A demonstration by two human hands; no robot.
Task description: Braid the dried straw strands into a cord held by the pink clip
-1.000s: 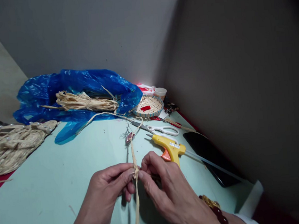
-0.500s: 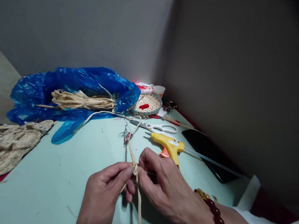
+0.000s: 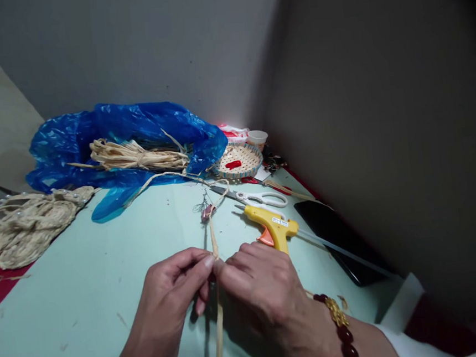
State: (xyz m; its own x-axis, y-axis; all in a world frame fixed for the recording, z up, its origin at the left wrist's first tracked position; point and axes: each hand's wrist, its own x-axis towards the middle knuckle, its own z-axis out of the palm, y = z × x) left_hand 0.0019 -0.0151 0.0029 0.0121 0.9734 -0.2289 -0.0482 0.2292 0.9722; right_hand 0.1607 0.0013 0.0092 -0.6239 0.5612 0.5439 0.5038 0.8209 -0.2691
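Observation:
A pale raffia strand point(image 3: 213, 233) runs from a small reddish-brown piece point(image 3: 207, 213) down between my hands and on toward the near edge. My left hand point(image 3: 179, 292) pinches it between thumb and forefinger. Close against those fingertips, my right hand point(image 3: 260, 287) is closed on the same spot, its thumb on the strand and its other fingers curled. The fingers hide most of the twist or knot there. A beaded bracelet point(image 3: 345, 336) circles my right wrist.
Beyond my right hand lie a yellow glue gun point(image 3: 273, 222), white-handled scissors point(image 3: 260, 199) and a black phone-like slab point(image 3: 335, 236). Farther back are a woven basket point(image 3: 251, 166), a cup point(image 3: 258, 136) and a blue bag point(image 3: 141, 117) with raffia. Woven soles point(image 3: 38, 229) sit left.
My right hand has rolled over, its fingers now curled tighter and its thumb pressed to the strand. The knot seen before is now mostly covered. The view has shifted slightly.

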